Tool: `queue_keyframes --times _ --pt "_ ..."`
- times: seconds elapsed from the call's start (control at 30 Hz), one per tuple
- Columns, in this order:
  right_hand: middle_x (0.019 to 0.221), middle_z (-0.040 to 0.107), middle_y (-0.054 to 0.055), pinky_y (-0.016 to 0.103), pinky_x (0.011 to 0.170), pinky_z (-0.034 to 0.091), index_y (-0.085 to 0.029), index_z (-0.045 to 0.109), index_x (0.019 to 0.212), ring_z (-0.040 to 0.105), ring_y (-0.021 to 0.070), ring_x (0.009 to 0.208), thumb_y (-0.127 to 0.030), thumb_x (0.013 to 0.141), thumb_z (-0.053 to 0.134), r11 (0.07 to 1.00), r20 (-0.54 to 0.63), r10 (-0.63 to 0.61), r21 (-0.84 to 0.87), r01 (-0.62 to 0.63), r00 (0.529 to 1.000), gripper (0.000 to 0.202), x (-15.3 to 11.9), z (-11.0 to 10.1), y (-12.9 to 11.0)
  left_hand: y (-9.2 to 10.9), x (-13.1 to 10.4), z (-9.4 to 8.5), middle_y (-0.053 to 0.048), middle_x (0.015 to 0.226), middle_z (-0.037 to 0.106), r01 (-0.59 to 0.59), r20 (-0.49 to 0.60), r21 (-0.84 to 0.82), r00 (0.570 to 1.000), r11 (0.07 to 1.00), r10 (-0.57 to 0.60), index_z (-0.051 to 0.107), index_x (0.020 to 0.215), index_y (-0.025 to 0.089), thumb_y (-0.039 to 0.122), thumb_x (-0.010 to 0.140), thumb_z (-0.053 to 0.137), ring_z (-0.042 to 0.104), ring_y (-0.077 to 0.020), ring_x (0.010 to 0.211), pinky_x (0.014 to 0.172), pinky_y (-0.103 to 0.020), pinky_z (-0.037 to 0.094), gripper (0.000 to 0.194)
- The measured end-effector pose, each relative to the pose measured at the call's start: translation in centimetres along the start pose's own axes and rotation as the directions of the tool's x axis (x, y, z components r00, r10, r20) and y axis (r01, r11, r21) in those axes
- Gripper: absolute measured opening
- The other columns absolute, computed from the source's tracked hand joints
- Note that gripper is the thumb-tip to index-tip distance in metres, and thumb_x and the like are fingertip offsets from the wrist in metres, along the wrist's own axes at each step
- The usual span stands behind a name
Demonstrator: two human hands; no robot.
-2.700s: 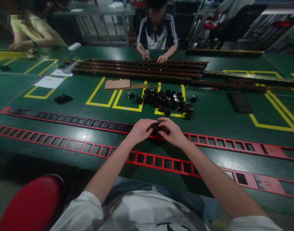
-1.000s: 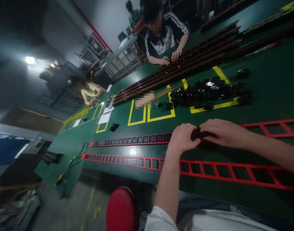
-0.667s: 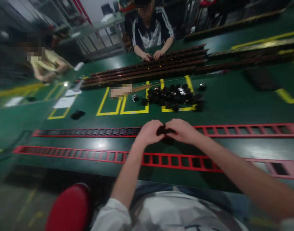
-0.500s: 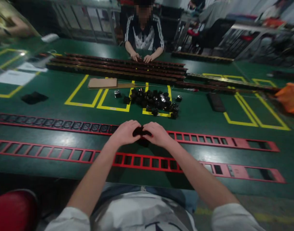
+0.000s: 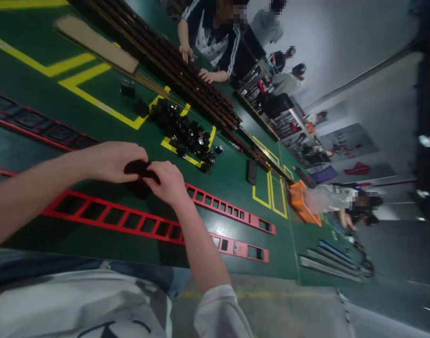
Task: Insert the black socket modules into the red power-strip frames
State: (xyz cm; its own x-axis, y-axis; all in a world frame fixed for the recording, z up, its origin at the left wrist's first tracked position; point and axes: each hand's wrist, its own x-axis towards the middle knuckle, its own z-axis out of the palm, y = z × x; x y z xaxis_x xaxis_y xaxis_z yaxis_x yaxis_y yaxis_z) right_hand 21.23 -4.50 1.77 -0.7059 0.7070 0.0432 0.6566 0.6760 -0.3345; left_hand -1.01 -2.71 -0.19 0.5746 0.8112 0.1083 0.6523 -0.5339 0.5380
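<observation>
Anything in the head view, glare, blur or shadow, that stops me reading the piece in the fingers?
Head view: the black piece is dark and featureless, mostly covered by both hands; pale glare on the green tabletop by the red frames; far background soft; whole scene steeply tilted.

Bare green tabletop (image 5: 226, 188) lies between the black pile (image 5: 189, 135) and upper red frame (image 5: 254, 220). Long dark rails (image 5: 165, 58) bar the far side.

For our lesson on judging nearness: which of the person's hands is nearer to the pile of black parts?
Right. The right hand is just on the near side of the pile of black parts; the left hand is farther off, to its left.
</observation>
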Motion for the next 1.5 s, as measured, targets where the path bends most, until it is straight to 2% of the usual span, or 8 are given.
queue_keyframes --times 0.1,0.17,0.27,0.47,0.67,1.03,1.33,1.5 --pt "0.132 0.063 0.005 0.038 0.099 0.044 -0.026 0.057 0.117 0.054 0.0209 0.122 -0.03 0.104 0.045 1.0 -0.035 -0.016 -0.001 0.016 0.999 0.018 0.1 0.1 -0.1 -0.4 -0.2 0.2 0.004 0.089 0.06 0.007 0.01 0.03 1.0 1.0 -0.007 0.063 0.1 0.009 0.058 0.085 0.023 0.05 -0.0083 0.09 0.091 -0.032 0.035 0.065" --pt "0.127 0.065 0.007 0.039 0.097 0.044 -0.025 0.058 0.115 0.056 0.0225 0.119 -0.027 0.102 0.05 0.999 -0.031 -0.041 0.014 0.041 0.999 0.015 0.3 0.0 -0.1 0.0 -0.3 -0.4 0.002 0.091 0.061 -0.021 -0.004 0.053 1.0 0.998 0.021 0.064 0.1 0.012 0.053 0.085 0.035 0.053 -0.0108 0.092 0.088 -0.028 0.038 0.052" --pt "0.118 0.068 0.008 0.042 0.094 0.045 -0.024 0.06 0.11 0.058 0.0255 0.111 -0.023 0.096 0.057 0.996 -0.105 -0.057 0.068 0.065 0.993 0.014 0.4 0.2 0.4 0.9 -0.3 -1.3 -0.003 0.093 0.065 -0.031 -0.008 0.079 0.999 0.996 0.032 0.064 0.093 0.021 0.04 0.077 0.058 0.061 -0.0198 0.092 0.08 -0.029 0.046 0.026" --pt "0.109 0.069 0.01 0.041 0.086 0.045 -0.022 0.061 0.107 0.058 0.0264 0.102 -0.024 0.092 0.062 0.984 -0.235 -0.101 0.122 0.132 0.967 0.016 0.5 0.9 1.1 1.5 -0.3 -1.9 -0.007 0.102 0.069 -0.037 0.011 0.107 0.999 0.994 0.036 0.065 0.101 0.019 0.031 0.08 0.062 0.063 -0.0249 0.1 0.088 -0.036 0.05 0.024" --pt "0.109 0.069 0.01 0.042 0.086 0.046 -0.022 0.063 0.106 0.058 0.0274 0.103 -0.025 0.092 0.062 0.984 -0.246 -0.116 0.106 0.146 0.962 0.014 0.6 0.6 1.1 1.9 -0.4 -2.4 -0.008 0.112 0.069 -0.056 -0.007 0.101 0.998 0.993 0.057 0.065 0.112 0.019 0.029 0.08 0.065 0.063 -0.0257 0.104 0.093 -0.039 0.051 0.033" --pt "0.114 0.067 0.012 0.044 0.088 0.048 -0.02 0.065 0.109 0.058 0.0279 0.106 -0.024 0.092 0.064 0.98 -0.248 -0.146 0.096 0.174 0.958 0.018 0.5 0.6 1.2 1.9 -0.4 -2.3 -0.007 0.107 0.069 -0.061 -0.004 0.112 0.998 0.992 0.061 0.064 0.105 0.019 0.031 0.082 0.065 0.063 -0.0249 0.1 0.089 -0.038 0.052 0.026" --pt "0.114 0.067 0.011 0.045 0.087 0.049 -0.021 0.067 0.109 0.058 0.0277 0.104 -0.025 0.092 0.064 0.98 -0.256 -0.163 0.068 0.186 0.953 0.018 0.5 0.7 1.4 1.7 -0.3 -2.2 -0.007 0.108 0.07 -0.076 0.004 0.12 0.997 0.99 0.076 0.066 0.103 0.019 0.028 0.084 0.066 0.065 -0.0254 0.105 0.094 -0.04 0.052 0.021" --pt "0.115 0.067 0.011 0.045 0.087 0.05 -0.021 0.068 0.107 0.059 0.0275 0.104 -0.025 0.092 0.066 0.98 -0.268 -0.161 0.07 0.186 0.95 0.016 0.4 0.8 1.5 1.7 -0.4 -2.0 -0.007 0.11 0.07 -0.071 -0.006 0.13 0.997 0.989 0.073 0.066 0.108 0.019 0.028 0.085 0.066 0.065 -0.0251 0.105 0.093 -0.038 0.052 0.025"
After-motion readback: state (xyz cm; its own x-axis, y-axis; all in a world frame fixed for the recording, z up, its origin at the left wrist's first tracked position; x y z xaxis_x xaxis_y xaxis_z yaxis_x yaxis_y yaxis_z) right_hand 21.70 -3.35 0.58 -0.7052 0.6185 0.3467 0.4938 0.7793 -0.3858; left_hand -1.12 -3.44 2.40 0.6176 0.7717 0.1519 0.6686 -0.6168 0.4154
